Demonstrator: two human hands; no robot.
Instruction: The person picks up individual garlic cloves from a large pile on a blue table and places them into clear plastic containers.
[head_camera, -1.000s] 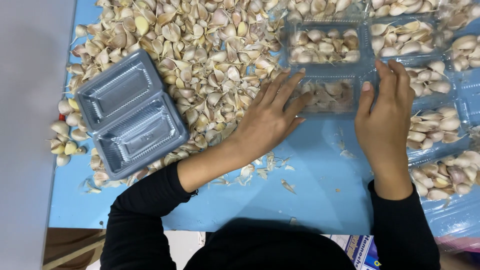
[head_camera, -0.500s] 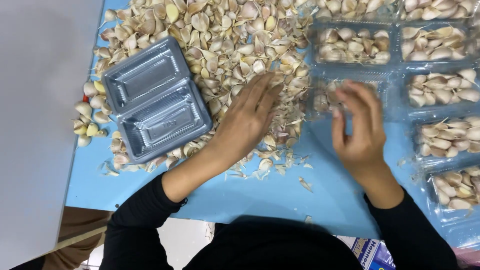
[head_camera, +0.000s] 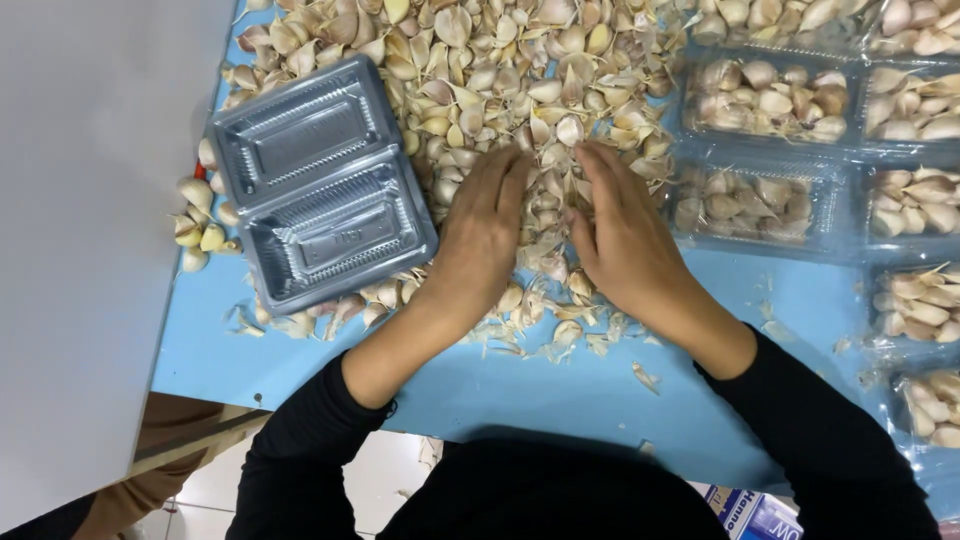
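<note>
A big heap of loose garlic cloves (head_camera: 500, 70) covers the far half of a blue table (head_camera: 560, 390). My left hand (head_camera: 480, 235) lies palm down on the near edge of the heap, fingers together and pointing away. My right hand (head_camera: 620, 230) lies flat beside it, fingers spread a little over the cloves. Neither hand grips anything that I can see. An empty clear plastic clamshell box (head_camera: 320, 185) lies open just left of my left hand.
Several closed clear boxes filled with cloves (head_camera: 760, 200) stand in rows on the right. Garlic skins (head_camera: 560, 335) litter the near table. A grey surface (head_camera: 90, 250) borders the table on the left. A printed carton (head_camera: 750, 515) shows below the table edge.
My right hand has left the filled box on the right and moved left onto the clove heap. My left hand has stayed on the heap. The view has shifted.
</note>
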